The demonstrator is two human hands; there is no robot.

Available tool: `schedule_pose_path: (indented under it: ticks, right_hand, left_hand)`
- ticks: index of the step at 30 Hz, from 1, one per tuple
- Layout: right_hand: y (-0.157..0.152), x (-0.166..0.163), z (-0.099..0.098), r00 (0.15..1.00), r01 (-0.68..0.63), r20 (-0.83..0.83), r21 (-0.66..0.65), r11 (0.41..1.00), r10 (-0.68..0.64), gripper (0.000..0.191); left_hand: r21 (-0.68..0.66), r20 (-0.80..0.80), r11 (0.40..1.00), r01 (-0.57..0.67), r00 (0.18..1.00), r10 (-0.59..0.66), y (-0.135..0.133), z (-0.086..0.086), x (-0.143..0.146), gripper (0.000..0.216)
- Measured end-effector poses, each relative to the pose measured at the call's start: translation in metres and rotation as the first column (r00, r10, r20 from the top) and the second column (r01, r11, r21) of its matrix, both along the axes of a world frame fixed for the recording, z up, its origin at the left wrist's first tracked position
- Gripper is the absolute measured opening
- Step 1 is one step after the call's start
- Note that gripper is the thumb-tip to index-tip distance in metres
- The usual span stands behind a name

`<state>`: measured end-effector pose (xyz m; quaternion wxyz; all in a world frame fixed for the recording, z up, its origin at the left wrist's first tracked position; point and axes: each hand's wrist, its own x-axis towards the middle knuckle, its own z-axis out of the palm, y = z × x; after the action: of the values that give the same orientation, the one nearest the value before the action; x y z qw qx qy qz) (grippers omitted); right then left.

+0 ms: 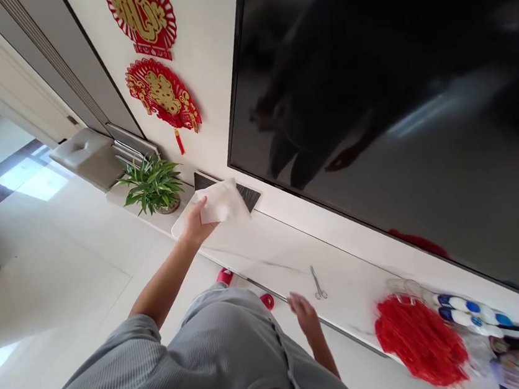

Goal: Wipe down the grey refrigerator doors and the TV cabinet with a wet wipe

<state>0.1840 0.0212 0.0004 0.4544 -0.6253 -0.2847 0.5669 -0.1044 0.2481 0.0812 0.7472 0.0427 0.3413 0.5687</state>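
Note:
My left hand (196,222) grips a thin white sheet (223,202), which looks like a tissue or wipe, with the thumb on top. It is held over the left part of a long white cabinet top (266,250). Partly hidden behind the sheet is a dark streaked panel (249,197) with a pale border. My right hand (303,311), slightly blurred, hangs by the cabinet's front edge with its fingers loosely apart and nothing visible in them. Nearest to it, a pair of metal scissors (317,283) lies on the cabinet top.
A green potted plant (154,184) stands left of the sheet, near a grey padded seat (83,149). Above the cabinet is a large black television (372,113). A red shredded pile (419,338) and white-and-blue bottles (469,308) lie at the right. Red decorations (164,96) hang on the wall.

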Motion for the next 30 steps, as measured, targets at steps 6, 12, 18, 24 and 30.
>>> schedule_pose_path:
  ticks: [6, 12, 18, 24, 30]
  right_hand:
    - [0.093, -0.020, 0.038, 0.972, -0.137, -0.177, 0.121, 0.983, 0.157, 0.068]
    - [0.134, -0.060, 0.073, 0.954, -0.168, -0.196, 0.266, 0.949, 0.224, 0.039]
    - [0.133, -0.071, 0.065, 0.820, 0.019, -0.570, 0.112, 0.993, 0.049, 0.045]
    - [0.156, -0.091, 0.042, 0.811, 0.086, -0.577, -0.057, 0.995, -0.103, 0.046]
    - [0.245, -0.090, -0.003, 0.838, 0.187, -0.458, -0.269, 0.945, -0.296, 0.029]
  left_hand:
    - [0.217, -0.148, 0.912, 0.348, 0.935, -0.322, -0.037, 0.006, 0.035, 0.027]
    - [0.365, -0.635, 0.729, 0.579, 0.728, -0.260, -0.050, 0.009, 0.030, 0.017]
    - [0.363, -0.854, 0.632, 0.685, 0.516, -0.069, -0.059, -0.001, 0.016, 0.040]
    - [0.262, -0.950, 0.602, 0.754, 0.313, 0.022, -0.061, -0.021, 0.018, 0.065]
    - [0.119, -0.993, 0.603, 0.789, 0.078, 0.093, -0.081, -0.048, -0.016, 0.044]
